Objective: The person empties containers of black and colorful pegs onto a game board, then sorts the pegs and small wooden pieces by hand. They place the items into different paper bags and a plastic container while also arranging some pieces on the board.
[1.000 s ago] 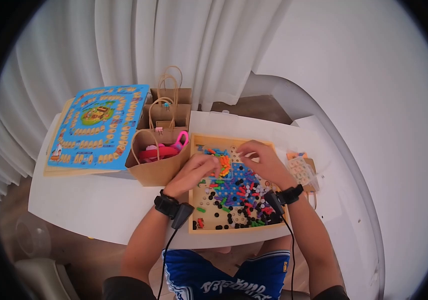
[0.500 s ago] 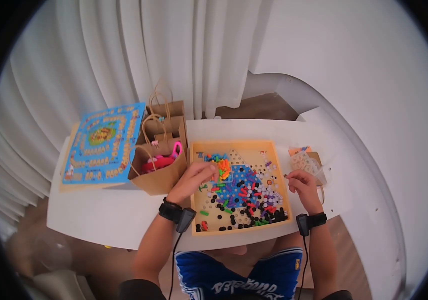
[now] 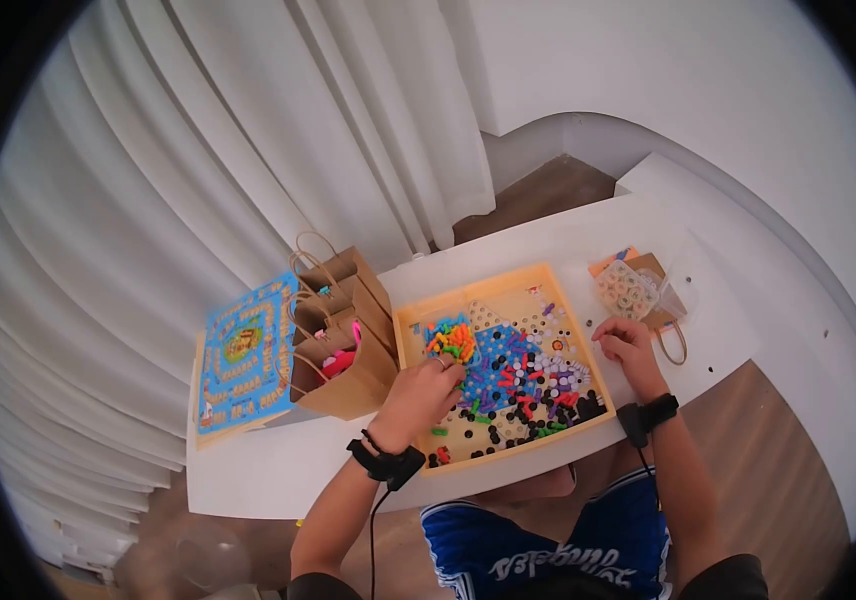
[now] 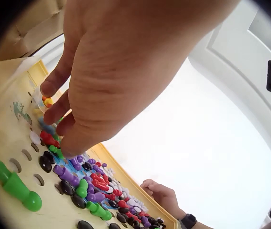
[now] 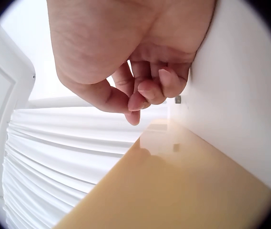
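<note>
My left hand [image 3: 420,400] reaches over the left part of the wooden tray [image 3: 580,340], fingers bent down beside a pile of orange, green and blue pegs [image 3: 451,338]. In the left wrist view, the thumb of my left hand [image 4: 107,76] is close to green and red pegs [image 4: 49,139]; whether it touches them is unclear. Black, white, red and purple pieces [image 3: 548,385] lie scattered across the tray's lower right. Beside the tray's right wall, my right hand [image 3: 633,355] rests loosely curled, with nothing visible between its fingers [image 5: 134,102].
Brown paper bags [image 3: 353,385] stand left of the tray, with a blue game board [image 3: 268,315] beyond them. Right of the tray lie a clear box of small pieces [image 3: 626,290] and a brown bag [image 3: 670,305]. A tiny dark object [image 3: 589,322] sits near my right hand.
My left hand has moved down towards the tray's pegs. My right hand has left the space above the tray for the table at its right. The head view has turned.
</note>
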The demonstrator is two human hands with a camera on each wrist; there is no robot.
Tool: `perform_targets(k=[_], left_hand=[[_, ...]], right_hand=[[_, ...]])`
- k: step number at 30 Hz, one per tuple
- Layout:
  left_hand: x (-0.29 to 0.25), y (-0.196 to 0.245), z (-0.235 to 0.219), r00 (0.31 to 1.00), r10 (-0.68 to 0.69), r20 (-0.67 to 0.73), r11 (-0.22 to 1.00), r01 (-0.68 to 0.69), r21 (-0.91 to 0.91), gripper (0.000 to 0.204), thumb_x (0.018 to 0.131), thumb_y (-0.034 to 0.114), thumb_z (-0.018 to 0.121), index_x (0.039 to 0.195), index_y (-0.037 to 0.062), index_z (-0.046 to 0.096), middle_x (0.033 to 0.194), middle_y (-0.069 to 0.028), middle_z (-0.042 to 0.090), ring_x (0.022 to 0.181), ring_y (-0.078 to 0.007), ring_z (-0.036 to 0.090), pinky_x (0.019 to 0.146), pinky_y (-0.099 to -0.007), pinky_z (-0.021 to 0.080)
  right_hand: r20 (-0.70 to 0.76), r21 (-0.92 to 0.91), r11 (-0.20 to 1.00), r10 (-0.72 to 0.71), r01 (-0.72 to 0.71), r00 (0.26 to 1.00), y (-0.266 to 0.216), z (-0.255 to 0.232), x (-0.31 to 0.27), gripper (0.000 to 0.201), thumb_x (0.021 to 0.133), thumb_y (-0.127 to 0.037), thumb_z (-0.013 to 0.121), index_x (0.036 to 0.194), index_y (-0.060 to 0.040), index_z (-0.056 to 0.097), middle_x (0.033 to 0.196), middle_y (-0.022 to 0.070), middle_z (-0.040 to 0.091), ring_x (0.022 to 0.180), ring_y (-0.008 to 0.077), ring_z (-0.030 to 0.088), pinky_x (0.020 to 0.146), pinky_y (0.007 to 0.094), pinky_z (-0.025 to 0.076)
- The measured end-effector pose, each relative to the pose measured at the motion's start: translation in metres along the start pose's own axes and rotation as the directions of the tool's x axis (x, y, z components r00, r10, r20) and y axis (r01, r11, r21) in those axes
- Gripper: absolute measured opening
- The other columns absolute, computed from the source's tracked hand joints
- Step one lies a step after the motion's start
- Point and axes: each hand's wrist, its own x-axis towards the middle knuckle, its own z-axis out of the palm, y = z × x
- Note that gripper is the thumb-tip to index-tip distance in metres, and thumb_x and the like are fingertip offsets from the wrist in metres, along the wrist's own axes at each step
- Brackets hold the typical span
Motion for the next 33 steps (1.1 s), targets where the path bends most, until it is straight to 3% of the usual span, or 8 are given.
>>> perform_targets(k=[11, 22, 29, 33], left_hand=[[0.011, -0.005, 0.01, 0.993, 0.109, 0.05, 0.976, -0.117, 0.183, 0.008, 0.086, 0.014, 0.072, 0.09, 0.0079, 0.067, 0.091, -0.0081, 0.063, 0.091, -0.03, 0.068, 0.077, -0.0435, 0.057], [0.01, 0.008, 0.006, 0.999, 0.01, 0.043, 0.975, -0.02, 0.223, 0.02, 0.085, 0.017, 0.076, 0.1, 0.0065, 0.071, 0.092, -0.0094, 0.07, 0.092, -0.0296, 0.07, 0.078, -0.0434, 0.057], [0.012, 0.008, 0.01, 0.999, 0.012, 0.038, 0.974, -0.02, 0.227, 0.018, 0.085, 0.017, 0.075, 0.099, 0.0057, 0.07, 0.092, -0.0107, 0.069, 0.092, -0.0308, 0.07, 0.078, -0.0439, 0.057], [0.015, 0.006, 0.016, 0.994, 0.014, 0.108, 0.967, -0.04, 0.251, 0.017, 0.085, 0.016, 0.072, 0.097, 0.0055, 0.067, 0.092, -0.0116, 0.068, 0.093, -0.0318, 0.069, 0.079, -0.0458, 0.057]], right_hand=[[-0.015, 0.053, 0.998, -0.018, 0.018, 1.0, 0.002, -0.004, -0.001, 0.009, 0.092, -0.003, 0.061, 0.091, 0.0006, 0.069, 0.07, -0.0049, 0.052, 0.063, 0.0034, 0.042, 0.056, 0.0215, 0.029], [-0.007, 0.099, 0.995, -0.02, 0.021, 1.0, 0.008, -0.007, 0.001, 0.009, 0.093, -0.004, 0.063, 0.092, -0.0002, 0.071, 0.07, -0.0054, 0.053, 0.063, 0.003, 0.042, 0.056, 0.0216, 0.03], [-0.012, 0.071, 0.997, -0.027, 0.028, 1.0, 0.006, -0.006, 0.001, 0.009, 0.092, -0.004, 0.063, 0.092, -0.0002, 0.071, 0.07, -0.0052, 0.053, 0.063, 0.0031, 0.042, 0.056, 0.0217, 0.03], [-0.016, 0.078, 0.997, -0.028, 0.029, 0.999, 0.007, -0.006, 0.002, 0.009, 0.092, -0.004, 0.063, 0.091, -0.0003, 0.07, 0.07, -0.0055, 0.053, 0.062, 0.0029, 0.041, 0.056, 0.0216, 0.03]])
